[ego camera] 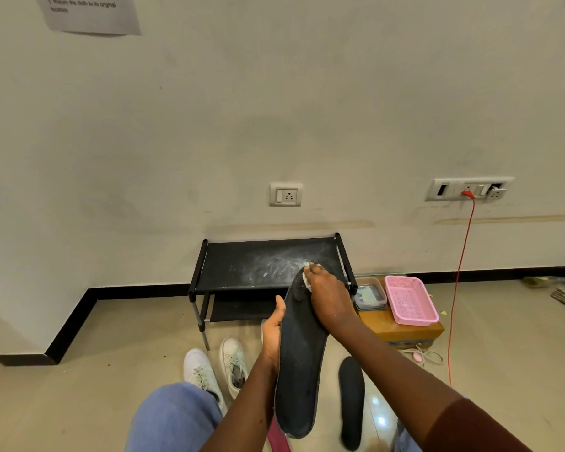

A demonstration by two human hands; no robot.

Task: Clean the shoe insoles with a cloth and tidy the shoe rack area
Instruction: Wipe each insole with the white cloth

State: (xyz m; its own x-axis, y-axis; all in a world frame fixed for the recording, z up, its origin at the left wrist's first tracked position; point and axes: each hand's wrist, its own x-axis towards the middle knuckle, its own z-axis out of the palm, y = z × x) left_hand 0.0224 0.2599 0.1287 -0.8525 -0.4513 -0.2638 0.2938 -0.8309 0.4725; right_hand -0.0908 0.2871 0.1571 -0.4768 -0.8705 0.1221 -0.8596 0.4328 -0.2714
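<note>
- The shoe rack [268,265] stands against the wall. The left and middle of its top shelf are open to reach from above and in front.
- An insole [302,353] blocks the straight line to the rack's right end. The left hand [273,331] grips its edge and the right hand [327,298] presses a cloth [307,278] at its far end.
- Two white sneakers [199,370] occupy the floor before the rack's left legs.
- A second insole [351,399] lies on the floor to the right of the held one.
- A pink basket [410,300] and a clear container [369,293] sit on a box [402,332], closing the rack's right flank.
- An orange cable [459,288] hangs from a wall socket to the floor, right of the box.
- The floor [95,337] left of the rack is open.
</note>
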